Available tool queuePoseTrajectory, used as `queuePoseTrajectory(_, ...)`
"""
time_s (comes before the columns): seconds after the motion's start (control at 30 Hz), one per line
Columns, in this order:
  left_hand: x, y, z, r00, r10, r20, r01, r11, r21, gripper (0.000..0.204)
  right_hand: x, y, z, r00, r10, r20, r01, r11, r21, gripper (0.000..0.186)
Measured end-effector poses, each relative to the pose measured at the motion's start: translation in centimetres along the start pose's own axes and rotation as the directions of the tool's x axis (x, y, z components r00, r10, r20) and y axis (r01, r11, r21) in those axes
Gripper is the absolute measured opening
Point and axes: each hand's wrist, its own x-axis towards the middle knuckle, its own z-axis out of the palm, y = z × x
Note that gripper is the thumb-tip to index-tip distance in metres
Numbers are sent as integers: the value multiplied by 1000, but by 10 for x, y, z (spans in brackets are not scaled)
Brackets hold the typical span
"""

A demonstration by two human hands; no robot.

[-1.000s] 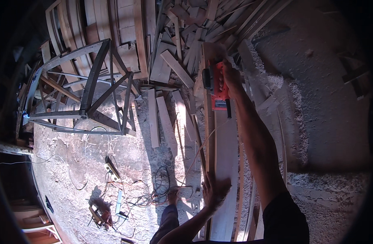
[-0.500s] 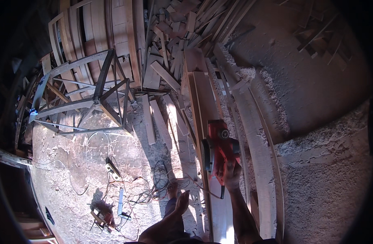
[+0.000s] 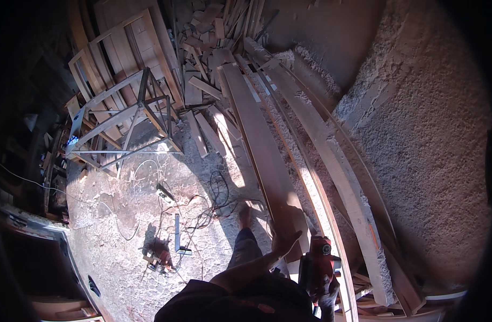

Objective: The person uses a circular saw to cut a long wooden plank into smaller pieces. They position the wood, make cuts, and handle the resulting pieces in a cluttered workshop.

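Observation:
My right hand (image 3: 326, 292) is wrapped round the handle of a red and black electric planer (image 3: 319, 260). The planer is close to my body, at the near end of a long wooden board (image 3: 259, 145). Its underside is hidden, so I cannot tell whether it touches wood. My left hand (image 3: 285, 243) is at the board's near part, thumb stretched out and fingers apart, apparently lying on the surface. Shadow blurs the fingertips. Right of the board runs a thick, rough-edged plank (image 3: 332, 155).
A metal frame (image 3: 141, 104) stands at the far left before leaning wooden panels (image 3: 117, 53). Tangled cables (image 3: 219, 193) and a power strip (image 3: 164, 194) lie on the floor. Wood offcuts (image 3: 203, 40) are piled at the back. Shavings (image 3: 423, 139) cover the ground at right.
The planer has come back along the board toward my body in my right hand. My left hand has moved right, from beside the board onto its near part. The view has turned.

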Motion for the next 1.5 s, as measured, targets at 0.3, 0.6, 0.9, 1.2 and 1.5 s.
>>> queuePoseTrajectory(0.3, 16, 19, -58, 911, -3, 413, 50, 993, -103, 45, -68, 13, -45, 979, 195, -66, -197, 980, -24, 54)
queuePoseTrajectory(0.6, -16, 273, -217, 874, 478, 89, 134, -61, -989, 42, -38, 9, -44, 980, 22, 197, -25, 1000, 12, 53)
queuePoseTrajectory(0.9, 40, 313, -275, 912, 408, 34, 41, -8, -999, 44, -28, 6, -32, 965, 48, 259, -39, 998, -40, 57)
queuePoseTrajectory(1.2, 42, 316, -272, 911, 404, 79, 101, -34, -994, 44, -27, 6, -38, 962, 16, 272, -6, 999, -40, 61)
queuePoseTrajectory(1.5, 33, 315, -256, 940, 340, 9, 43, -92, -995, 33, -29, 15, -29, 964, 10, 265, 2, 999, -44, 66)
